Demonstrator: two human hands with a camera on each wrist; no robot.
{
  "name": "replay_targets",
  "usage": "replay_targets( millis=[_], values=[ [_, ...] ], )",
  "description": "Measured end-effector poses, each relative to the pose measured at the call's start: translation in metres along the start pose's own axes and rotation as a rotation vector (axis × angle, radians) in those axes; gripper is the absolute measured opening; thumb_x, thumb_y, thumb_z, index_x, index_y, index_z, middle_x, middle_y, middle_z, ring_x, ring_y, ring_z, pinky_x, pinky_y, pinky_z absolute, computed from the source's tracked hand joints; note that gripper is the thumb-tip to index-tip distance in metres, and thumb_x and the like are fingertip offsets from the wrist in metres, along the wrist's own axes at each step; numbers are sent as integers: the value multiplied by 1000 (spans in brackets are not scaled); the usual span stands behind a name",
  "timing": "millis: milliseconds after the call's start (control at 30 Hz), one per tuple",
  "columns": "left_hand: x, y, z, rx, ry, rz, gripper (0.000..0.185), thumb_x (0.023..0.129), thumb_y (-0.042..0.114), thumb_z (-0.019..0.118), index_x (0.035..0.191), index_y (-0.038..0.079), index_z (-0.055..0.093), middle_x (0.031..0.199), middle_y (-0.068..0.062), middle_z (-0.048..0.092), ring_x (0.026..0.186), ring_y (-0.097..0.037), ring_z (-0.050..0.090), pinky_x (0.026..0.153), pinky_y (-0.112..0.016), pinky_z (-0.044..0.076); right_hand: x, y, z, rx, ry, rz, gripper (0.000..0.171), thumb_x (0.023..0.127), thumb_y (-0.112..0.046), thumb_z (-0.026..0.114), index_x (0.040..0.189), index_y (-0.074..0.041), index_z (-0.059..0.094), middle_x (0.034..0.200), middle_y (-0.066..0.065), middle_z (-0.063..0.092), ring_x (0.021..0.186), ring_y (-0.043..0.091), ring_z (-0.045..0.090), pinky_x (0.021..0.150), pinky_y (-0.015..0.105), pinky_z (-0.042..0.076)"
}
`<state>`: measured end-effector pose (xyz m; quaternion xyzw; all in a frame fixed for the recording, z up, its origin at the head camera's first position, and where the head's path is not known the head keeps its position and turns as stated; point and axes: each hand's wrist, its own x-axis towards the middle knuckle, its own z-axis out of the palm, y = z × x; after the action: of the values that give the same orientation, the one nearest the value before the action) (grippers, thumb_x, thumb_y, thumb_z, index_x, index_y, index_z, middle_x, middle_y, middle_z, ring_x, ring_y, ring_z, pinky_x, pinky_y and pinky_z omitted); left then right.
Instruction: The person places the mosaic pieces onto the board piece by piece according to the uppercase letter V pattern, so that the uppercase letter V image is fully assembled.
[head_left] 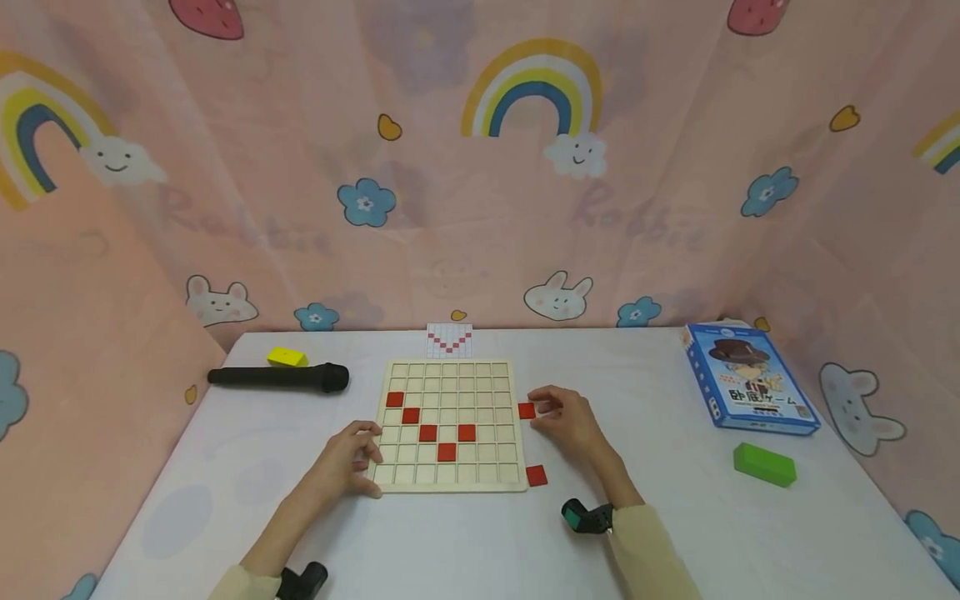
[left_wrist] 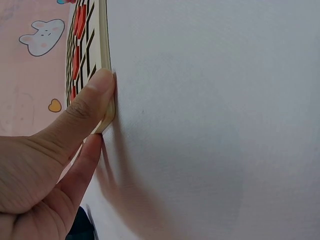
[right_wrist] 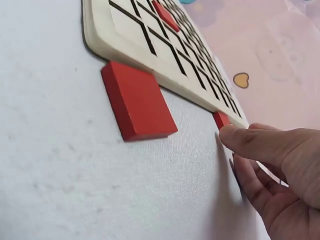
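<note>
A wooden grid board (head_left: 450, 367) lies in the middle of the white table, with several red tiles (head_left: 428, 432) set in a V shape in its squares. My left hand (head_left: 369, 460) holds the board's near left corner; in the left wrist view the thumb (left_wrist: 92, 97) presses against the board's edge (left_wrist: 103, 35). My right hand (head_left: 542, 408) pinches a red tile (head_left: 527, 410) lying just off the board's right edge, and the fingertip (right_wrist: 235, 137) meets that tile (right_wrist: 221, 119). A second loose red tile (head_left: 536, 476) (right_wrist: 137, 102) lies flat by the board's near right corner (right_wrist: 100, 40).
A small red-and-white pattern card (head_left: 449, 340) stands behind the board. A black cylinder (head_left: 277, 377) and a yellow block (head_left: 287, 357) lie at the left. A blue game box (head_left: 750, 379) and a green block (head_left: 764, 464) are at the right. Pink printed cloth walls the table in.
</note>
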<state>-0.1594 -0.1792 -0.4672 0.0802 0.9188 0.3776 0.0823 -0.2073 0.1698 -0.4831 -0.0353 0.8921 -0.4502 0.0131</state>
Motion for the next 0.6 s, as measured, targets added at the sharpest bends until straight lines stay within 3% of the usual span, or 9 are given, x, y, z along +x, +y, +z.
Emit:
replay_targets(
  millis=[233,600],
  values=[
    [0,-1,2,-5,-10,-4,40,50,-5,89,77,6,62,125,-9,53,108,-27,53,82,-29,54,11,9,-9,1,-61,-71,23,80,-1,75,103,-2,69,96,6,68,80,16,61,76,28,54],
    [-1,3,-1,-4,-4,-10,41,50,-5,89,80,5,64,124,-8,53,107,-27,53,82,-30,54,15,7,-16,77,-36,-110,25,81,0,74,105,3,68,100,14,69,85,22,65,78,29,55]
  ],
)
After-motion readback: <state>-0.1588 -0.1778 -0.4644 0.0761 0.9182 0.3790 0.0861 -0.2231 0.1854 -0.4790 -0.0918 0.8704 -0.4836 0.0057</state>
